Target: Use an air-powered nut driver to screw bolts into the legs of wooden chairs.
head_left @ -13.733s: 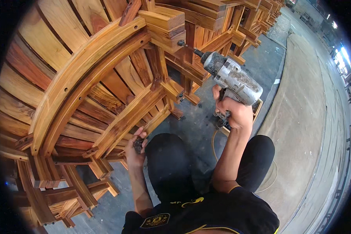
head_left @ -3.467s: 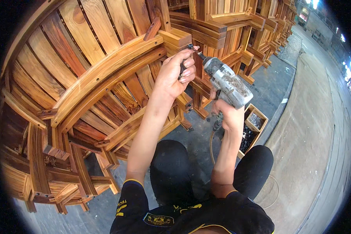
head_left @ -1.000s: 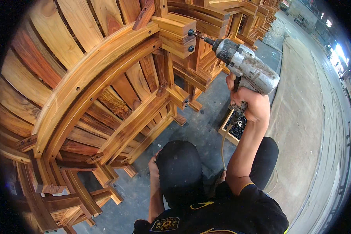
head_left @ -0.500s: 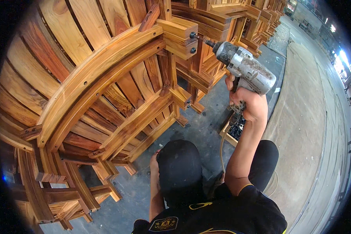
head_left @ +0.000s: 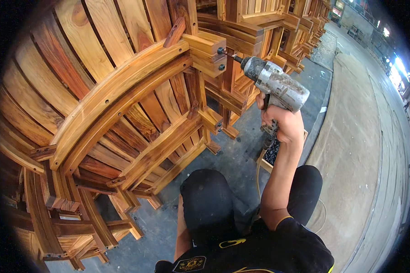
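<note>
My right hand [head_left: 282, 123] is wrapped round the grip of a worn silver air impact driver [head_left: 278, 84]. Its long bit points left, with the tip at the upper of two dark bolt heads [head_left: 221, 51] in the end of a square wooden block [head_left: 207, 52]. That block belongs to a brown slatted wooden furniture frame [head_left: 136, 102] with curved rails and holes along them. Of my left arm, the forearm [head_left: 182, 232] shows beside my left knee; the hand is hidden by the knee, so its fingers cannot be seen.
Below my right hand, a small wooden box [head_left: 265, 164] holds many black fasteners. A thin hose [head_left: 258, 179] runs down beside it. Similar wooden frames [head_left: 278, 22] stand in a row farther back. A tan sheet [head_left: 346, 136] covers the floor on the right.
The driver and my right hand have shifted slightly left and down in view, the bit staying at the upper bolt. My left hand, partly visible before, has gone behind the knee.
</note>
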{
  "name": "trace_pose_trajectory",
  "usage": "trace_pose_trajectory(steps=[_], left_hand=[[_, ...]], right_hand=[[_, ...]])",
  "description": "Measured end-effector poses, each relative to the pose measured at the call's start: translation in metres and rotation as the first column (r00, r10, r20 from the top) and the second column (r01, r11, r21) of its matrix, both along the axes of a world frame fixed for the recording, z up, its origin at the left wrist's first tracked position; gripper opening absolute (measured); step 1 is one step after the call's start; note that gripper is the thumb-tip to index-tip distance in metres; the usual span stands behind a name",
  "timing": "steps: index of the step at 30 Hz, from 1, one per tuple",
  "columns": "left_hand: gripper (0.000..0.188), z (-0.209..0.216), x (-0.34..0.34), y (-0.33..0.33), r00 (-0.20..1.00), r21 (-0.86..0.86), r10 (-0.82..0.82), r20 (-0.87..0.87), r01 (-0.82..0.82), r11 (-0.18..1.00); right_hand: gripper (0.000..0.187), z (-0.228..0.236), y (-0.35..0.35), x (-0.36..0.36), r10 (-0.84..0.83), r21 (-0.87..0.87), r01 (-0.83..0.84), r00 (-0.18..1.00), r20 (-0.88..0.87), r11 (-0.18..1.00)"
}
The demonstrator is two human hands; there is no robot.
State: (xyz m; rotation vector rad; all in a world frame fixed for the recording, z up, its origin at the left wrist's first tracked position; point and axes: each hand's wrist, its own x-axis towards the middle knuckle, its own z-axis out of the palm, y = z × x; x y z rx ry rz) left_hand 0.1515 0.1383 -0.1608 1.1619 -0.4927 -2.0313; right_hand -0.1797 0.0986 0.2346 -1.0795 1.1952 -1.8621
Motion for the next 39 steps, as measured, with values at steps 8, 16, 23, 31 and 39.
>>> trace_pose_trajectory(steps=[8,16,23,31,39], left_hand=[[0.022,0.058,-0.039,-0.048,0.997,0.012,-0.074,-0.017,0.074,0.997],[0.020,0.065,-0.041,-0.068,0.996,-0.244,-0.082,0.018,0.084,0.966],[0.019,0.138,-0.033,-0.088,0.992,-0.310,-0.072,0.101,0.100,0.945],[0.020,0.218,-0.052,-0.126,0.874,-0.052,0.012,-0.485,-0.042,0.998],[0.022,0.252,-0.055,-0.109,0.813,-0.193,-0.054,-0.579,-0.073,0.978]], right_hand=[[0.040,0.006,-0.007,-0.002,0.015,-0.014,-0.015,1.000,-0.004,1.000],[0.052,-0.007,0.008,0.001,-0.021,-0.045,0.026,0.994,0.104,0.999],[0.051,-0.026,0.036,0.015,0.115,-0.139,-0.093,0.979,0.167,0.986],[0.034,-0.072,0.026,0.025,0.380,-0.098,-0.369,0.915,0.137,0.924],[0.040,-0.129,0.021,0.050,0.484,-0.021,-0.488,0.870,-0.097,0.873]])
